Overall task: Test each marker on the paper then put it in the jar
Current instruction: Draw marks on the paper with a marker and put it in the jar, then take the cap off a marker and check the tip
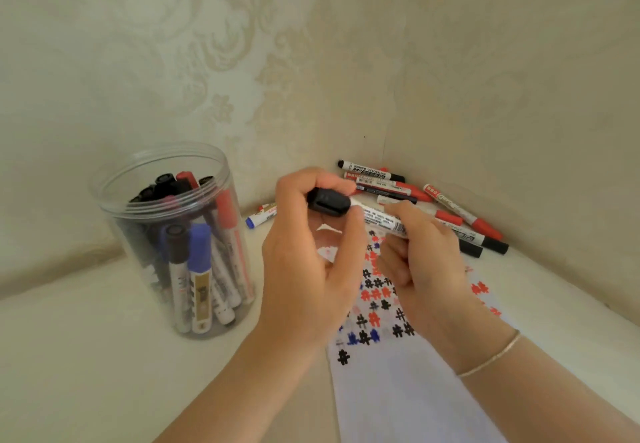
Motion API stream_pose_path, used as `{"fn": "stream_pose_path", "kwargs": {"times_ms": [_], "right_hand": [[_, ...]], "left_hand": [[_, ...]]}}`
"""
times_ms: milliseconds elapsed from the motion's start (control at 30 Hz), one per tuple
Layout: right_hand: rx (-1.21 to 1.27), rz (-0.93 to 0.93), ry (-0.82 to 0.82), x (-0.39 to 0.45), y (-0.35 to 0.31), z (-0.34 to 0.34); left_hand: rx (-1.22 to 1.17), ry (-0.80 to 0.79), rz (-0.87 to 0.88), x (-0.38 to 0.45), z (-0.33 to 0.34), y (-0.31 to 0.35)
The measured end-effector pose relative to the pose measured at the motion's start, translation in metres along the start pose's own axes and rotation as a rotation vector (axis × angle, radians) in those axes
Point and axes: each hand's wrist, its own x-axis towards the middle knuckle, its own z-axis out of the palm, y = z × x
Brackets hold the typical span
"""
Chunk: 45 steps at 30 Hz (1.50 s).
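I see the left hand (304, 252) pinching the black cap (328, 204), the right hand (420, 255) gripping the marker (379, 219) barrel; its axis runs ten-to-four above the paper (408, 383), jar (180, 238) at nine.

White paper (398, 390) bears black, red, blue hash marks; marker cap (327, 202) black.

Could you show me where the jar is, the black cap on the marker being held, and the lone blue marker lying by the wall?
jar (145, 179): head view, clear front rim.
black cap (329, 204): head view, cap's middle.
blue marker (254, 221): head view, blue end.
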Motion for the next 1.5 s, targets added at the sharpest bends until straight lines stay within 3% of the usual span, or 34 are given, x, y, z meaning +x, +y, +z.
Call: {"fn": "stream_pose_path", "kwargs": {"times_ms": [167,267,333,400,500,633,700,833,900,967,1100,1400,1500], "right_hand": [[-0.074,0.061,-0.311,0.021,-0.027,0.048],[-0.204,0.037,-0.38,0.038,-0.028,0.083],[-0.507,-0.161,-0.347,0.059,-0.016,0.099],[-1.016,-0.417,-0.328,0.084,0.009,0.104],[-1.695,-0.644,-0.438,0.102,0.049,0.102],[-1.932,-0.813,-0.48,0.106,0.068,0.109],[-1.904,-0.976,-0.454,0.108,0.073,0.112],[-1.772,-0.999,-0.499,0.119,0.084,0.109],[-1.611,-1.013,-0.484,0.116,0.071,0.111],[-1.293,-0.986,-0.4,0.11,0.055,0.114],[-0.789,-0.776,-0.227,0.1,0.031,0.119],[-0.264,-0.113,-0.197,0.078,0.012,0.111],[-0.209,-0.052,-0.129,0.081,0.004,0.105]], "left_hand": [[0.219,0.045,0.267,0.046,-0.027,0.032],[0.364,0.206,0.415,0.074,-0.053,0.05],[0.43,0.326,0.451,0.09,-0.071,0.056],[0.459,0.41,0.417,0.103,-0.088,0.057],[0.538,0.445,0.3,0.113,-0.107,0.049],[0.65,0.36,0.17,0.114,-0.115,0.038],[0.663,0.284,0.127,0.111,-0.114,0.034],[0.728,0.081,0.041,0.109,-0.114,0.028],[0.745,-0.126,-0.13,0.111,-0.117,0.027],[0.738,-0.347,-0.333,0.111,-0.119,0.027],[0.88,-0.544,-0.502,0.113,-0.12,0.02],[0.996,-0.791,-0.558,0.123,-0.115,0.033],[1.064,-0.676,-0.519,0.128,-0.111,0.046]]}}
